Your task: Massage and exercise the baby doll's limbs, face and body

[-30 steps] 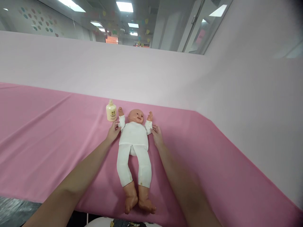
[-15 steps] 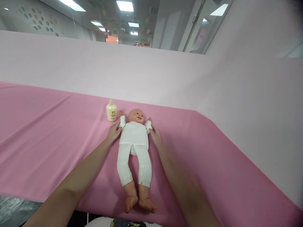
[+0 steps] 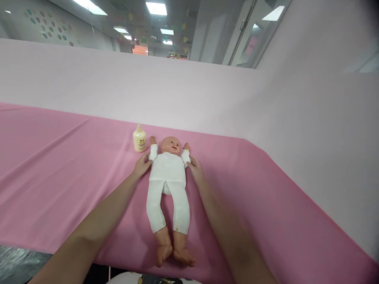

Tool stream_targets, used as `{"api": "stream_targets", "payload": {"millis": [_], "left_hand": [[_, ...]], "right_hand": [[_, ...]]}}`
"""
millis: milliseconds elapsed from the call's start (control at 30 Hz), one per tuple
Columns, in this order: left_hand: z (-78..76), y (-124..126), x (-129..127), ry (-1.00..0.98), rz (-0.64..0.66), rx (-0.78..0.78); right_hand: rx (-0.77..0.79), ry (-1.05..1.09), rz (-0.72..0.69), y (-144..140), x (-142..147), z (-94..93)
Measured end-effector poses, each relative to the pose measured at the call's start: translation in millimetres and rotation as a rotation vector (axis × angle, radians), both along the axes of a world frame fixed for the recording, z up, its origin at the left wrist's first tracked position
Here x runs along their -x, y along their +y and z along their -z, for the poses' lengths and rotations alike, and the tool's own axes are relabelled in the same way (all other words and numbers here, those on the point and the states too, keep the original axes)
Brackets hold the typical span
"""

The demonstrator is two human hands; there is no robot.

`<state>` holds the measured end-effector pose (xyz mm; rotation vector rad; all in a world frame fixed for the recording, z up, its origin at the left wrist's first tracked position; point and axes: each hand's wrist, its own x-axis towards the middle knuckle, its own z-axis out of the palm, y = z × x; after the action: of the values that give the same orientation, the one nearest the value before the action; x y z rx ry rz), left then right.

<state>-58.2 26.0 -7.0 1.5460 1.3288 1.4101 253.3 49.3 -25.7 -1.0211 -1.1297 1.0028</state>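
A baby doll (image 3: 167, 167) with a white cloth body lies on its back on the pink cover (image 3: 97, 165), head away from me and feet towards me. Both its arms point up beside its head. My left hand (image 3: 142, 163) is closed round the doll's upper arm on the left side of the view. On the other side, my right hand (image 3: 195, 169) grips the opposite arm near the elbow, thumb and fingers round the sleeve. A cream pump bottle (image 3: 139, 139) stands upright just beyond my left hand, apart from it.
Behind the doll rises a white wall (image 3: 118, 83), which turns a corner to the right. Above it is a window (image 3: 166, 23) onto a lit room. Silvery plastic (image 3: 20, 260) shows at the lower left, past the cover's front edge.
The doll's forearms have shifted slightly; its hand on the right of the view is a little higher and nearer the head. My hands have stayed almost in place.
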Motion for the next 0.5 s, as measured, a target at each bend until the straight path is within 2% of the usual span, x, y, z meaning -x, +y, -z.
{"api": "stream_targets", "payload": {"millis": [200,400,500], "left_hand": [[-4.6,-1,-1,-0.155,0.019,0.01],[-10.8,-1,-1,-0.343,0.094,0.079],[-10.6,-1,-2,-0.375,0.12,0.092]], "right_hand": [[-0.023,0.126,-0.056,0,-2,-4.9],[0.068,0.22,-0.059,-3,-2,-7.6],[0.078,0.215,-0.078,-6,-1,-8.2]]}}
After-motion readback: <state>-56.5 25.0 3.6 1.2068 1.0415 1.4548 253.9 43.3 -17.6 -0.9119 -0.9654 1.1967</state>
